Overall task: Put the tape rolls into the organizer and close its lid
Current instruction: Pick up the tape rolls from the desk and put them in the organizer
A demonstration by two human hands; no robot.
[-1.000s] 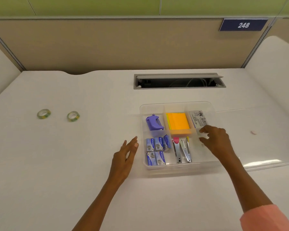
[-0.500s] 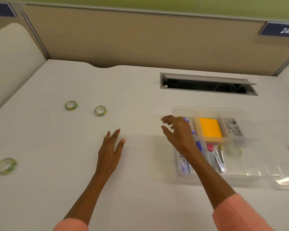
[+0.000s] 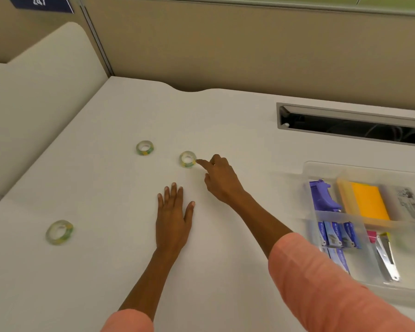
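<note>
Three clear tape rolls with yellow-green cores lie on the white desk: one at the back left point(image 3: 144, 147), one in the middle point(image 3: 187, 159), one near the front left point(image 3: 59, 232). My right hand point(image 3: 219, 179) reaches across, its index fingertip at the right edge of the middle roll, holding nothing. Flat on the desk just below it rests my left hand point(image 3: 174, 215), fingers spread. The clear organizer point(image 3: 321, 168) stands open at the right, with a purple tool, orange sticky notes, staple boxes and metal clips in its compartments.
A cable slot point(image 3: 352, 124) is cut into the desk behind the organizer. A beige partition wall runs along the back. A rounded white divider point(image 3: 41, 75) borders the desk on the left.
My right hand has left the organizer and swung left to the middle tape roll. The view has turned left, bringing the third roll into view. My left hand has stayed flat on the desk.
</note>
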